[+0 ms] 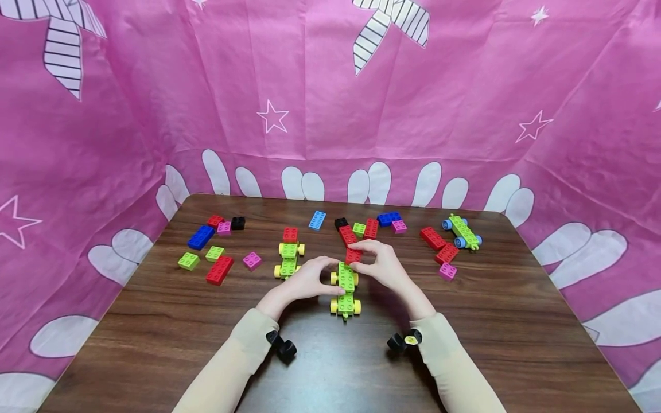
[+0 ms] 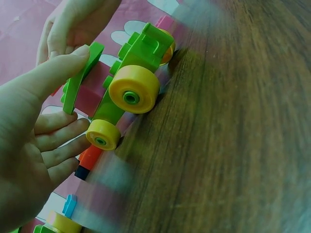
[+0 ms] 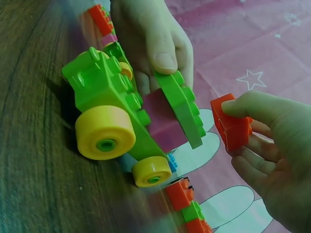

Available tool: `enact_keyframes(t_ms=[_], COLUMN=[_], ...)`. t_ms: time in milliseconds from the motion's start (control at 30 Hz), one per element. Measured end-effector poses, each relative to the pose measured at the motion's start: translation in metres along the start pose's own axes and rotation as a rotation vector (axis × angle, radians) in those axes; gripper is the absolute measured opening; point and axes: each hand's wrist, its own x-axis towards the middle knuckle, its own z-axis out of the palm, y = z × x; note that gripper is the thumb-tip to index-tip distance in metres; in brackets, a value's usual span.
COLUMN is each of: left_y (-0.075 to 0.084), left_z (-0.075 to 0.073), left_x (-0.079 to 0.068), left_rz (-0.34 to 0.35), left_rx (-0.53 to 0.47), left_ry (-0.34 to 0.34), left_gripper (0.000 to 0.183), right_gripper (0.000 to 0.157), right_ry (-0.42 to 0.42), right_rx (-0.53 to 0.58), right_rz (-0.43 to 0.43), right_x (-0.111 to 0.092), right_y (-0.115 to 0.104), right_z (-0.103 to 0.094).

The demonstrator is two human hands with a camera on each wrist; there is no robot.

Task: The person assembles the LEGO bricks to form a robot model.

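- Sleeves (image 1: 232, 355) flank car's (image 1: 345, 303) near side.
- Left hand (image 1: 304, 281) pinches green brick (image 3: 179, 108) atop it.
- Right hand (image 1: 384, 267) pinches red brick (image 3: 235, 127) beyond it.
- Probably best: align edges, press straight.

Left fingers (image 2: 54, 122) pinch green brick (image 2: 77, 85) — pink block (image 2: 91, 101) between it and green vehicle (image 2: 144, 52) (yellow wheels (image 2: 145, 81)).

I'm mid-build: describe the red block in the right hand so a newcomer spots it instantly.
On the brown table, find the green car with yellow wheels standing between the left hand and the right hand. In the head view, the red block shows just beyond that car's far end. Unlike the other red blocks behind it, this one is pinched between thumb and fingers.
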Motion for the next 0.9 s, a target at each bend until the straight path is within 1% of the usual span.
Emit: enact_keyframes(t_ms=[167,400,633,900], left_y=[0.0003,-0.0001,0.0020,0.0025], left_z=[0.0000,0.0002,-0.0005,-0.0006], left_x=[0.0004,0.0006,0.0000,-0.0005], left_rz=[-0.001,-0.008,-0.018,-0.013], left_rx=[0.004,0.008,0.016,0.011], left_ry=[0.000,-0.002,-0.006,-0.006], left_gripper=[0.068,0.068,0.070,0.070], right_gripper=[0.040,0.038,0.037,0.035], right_ry=[-0.038,-0.049,-0.085,-0.102], right_rx=[0.046,0.048,0.075,0.060], right_rz=[0.032,0.042,0.037,0.016], right_x=[-0.0013,-0.0011,-0.0019,-0.0021], right_y=[-0.0015,0.0025,0.0013,0.0025], right_z=[0.0022,0.0058,0.0081,0.0099])
